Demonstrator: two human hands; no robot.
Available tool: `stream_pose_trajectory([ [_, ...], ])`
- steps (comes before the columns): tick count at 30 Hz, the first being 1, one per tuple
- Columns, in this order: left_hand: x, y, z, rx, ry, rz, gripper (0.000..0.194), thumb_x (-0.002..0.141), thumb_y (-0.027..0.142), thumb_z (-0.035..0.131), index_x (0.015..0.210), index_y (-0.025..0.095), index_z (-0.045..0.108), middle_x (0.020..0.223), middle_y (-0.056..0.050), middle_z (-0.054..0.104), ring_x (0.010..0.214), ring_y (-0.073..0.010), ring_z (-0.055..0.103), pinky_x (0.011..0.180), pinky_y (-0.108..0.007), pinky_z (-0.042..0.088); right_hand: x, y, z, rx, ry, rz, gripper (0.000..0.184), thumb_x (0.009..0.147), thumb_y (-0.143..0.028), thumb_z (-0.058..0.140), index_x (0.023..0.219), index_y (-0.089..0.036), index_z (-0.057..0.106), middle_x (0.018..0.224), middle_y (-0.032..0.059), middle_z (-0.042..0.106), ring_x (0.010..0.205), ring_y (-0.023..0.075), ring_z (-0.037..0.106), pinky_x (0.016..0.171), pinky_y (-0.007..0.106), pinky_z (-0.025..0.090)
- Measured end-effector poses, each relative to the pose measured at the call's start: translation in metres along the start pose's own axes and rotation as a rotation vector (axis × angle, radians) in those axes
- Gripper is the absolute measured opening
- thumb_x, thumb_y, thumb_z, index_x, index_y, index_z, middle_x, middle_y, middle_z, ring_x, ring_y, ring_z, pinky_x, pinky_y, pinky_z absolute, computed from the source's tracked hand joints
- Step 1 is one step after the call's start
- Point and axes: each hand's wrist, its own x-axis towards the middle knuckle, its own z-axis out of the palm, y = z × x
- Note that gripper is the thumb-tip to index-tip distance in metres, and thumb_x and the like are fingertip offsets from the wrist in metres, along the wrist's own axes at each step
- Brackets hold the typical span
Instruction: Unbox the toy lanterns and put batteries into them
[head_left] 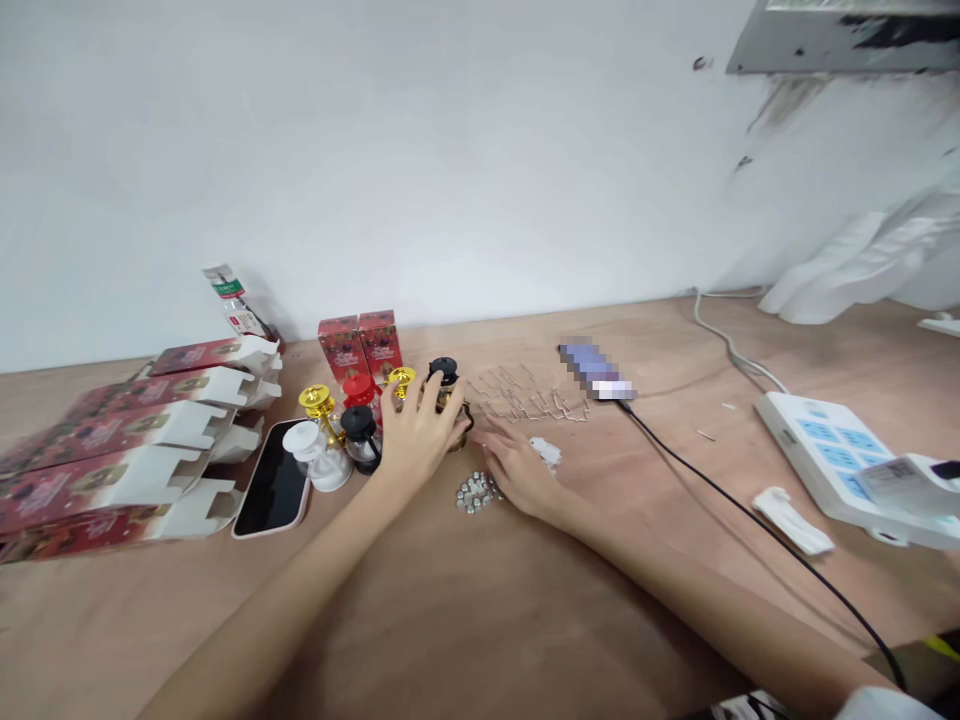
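Observation:
My left hand reaches forward with its fingers wrapped round a small black-topped lantern on the wooden table. My right hand lies low on the table just right of it, fingers curled toward the lantern's base; what they hold, if anything, is hidden. A pile of small silver button cells lies just in front of both hands. More little lanterns stand to the left: gold, red, black and white. Thin wire handles are scattered behind my right hand.
Flattened red and white cartons are stacked at the left, with a phone beside them. Two upright red boxes stand behind the lanterns. A black cable crosses the right side toward a white power strip.

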Motion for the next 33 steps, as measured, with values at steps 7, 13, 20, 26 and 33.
stream_pose_trajectory([
  [7, -0.046, -0.013, -0.006, -0.219, 0.173, 0.633, 0.018, 0.089, 0.009, 0.046, 0.097, 0.015, 0.061, 0.098, -0.007, 0.069, 0.092, -0.0154, 0.062, 0.086, -0.029, 0.044, -0.005, 0.006, -0.001, -0.149, 0.065, -0.031, 0.027, 0.086, -0.009, 0.039, 0.098, -0.015, 0.062, 0.100, 0.0147, 0.068, 0.120, 0.0268, 0.049, 0.096, 0.045, 0.044],
  [13, -0.081, -0.019, 0.006, -0.272, -0.222, 0.395, 0.025, 0.091, 0.006, 0.035, 0.083, 0.015, 0.056, 0.080, -0.006, 0.062, 0.073, -0.0173, 0.058, 0.062, -0.027, 0.048, -0.001, 0.009, -0.008, -0.021, 0.282, -0.028, 0.018, 0.091, -0.019, 0.044, 0.088, -0.022, 0.062, 0.083, 0.0066, 0.067, 0.094, 0.0236, 0.058, 0.079, 0.037, 0.049],
  [20, -0.086, -0.018, 0.017, -0.293, -0.288, 0.159, 0.021, 0.087, 0.006, 0.039, 0.081, 0.015, 0.057, 0.079, -0.007, 0.058, 0.078, -0.0203, 0.057, 0.069, -0.031, 0.050, 0.054, -0.012, -0.047, 0.018, 0.498, -0.021, 0.017, 0.090, -0.030, 0.047, 0.079, -0.024, 0.058, 0.078, 0.0045, 0.065, 0.081, 0.0230, 0.055, 0.077, 0.038, 0.043],
  [26, -0.092, -0.016, 0.009, -0.397, -0.337, 0.100, 0.015, 0.086, 0.009, 0.044, 0.081, 0.014, 0.057, 0.083, -0.006, 0.059, 0.080, -0.0194, 0.054, 0.073, -0.031, 0.050, 0.169, -0.046, -0.060, -0.214, 0.139, -0.223, 0.015, 0.087, -0.019, 0.048, 0.098, -0.018, 0.058, 0.105, 0.0084, 0.064, 0.101, 0.0258, 0.050, 0.089, 0.041, 0.036],
  [33, -0.096, -0.014, 0.007, -0.459, -0.326, 0.064, 0.011, 0.083, 0.010, 0.049, 0.078, 0.016, 0.056, 0.081, -0.004, 0.059, 0.078, -0.0175, 0.054, 0.068, -0.027, 0.048, 0.259, -0.053, -0.015, -0.337, -0.182, -0.155, 0.066, 0.063, -0.027, 0.079, 0.120, -0.009, 0.050, 0.119, 0.0192, 0.059, 0.112, 0.0334, 0.051, 0.090, 0.044, 0.040],
])
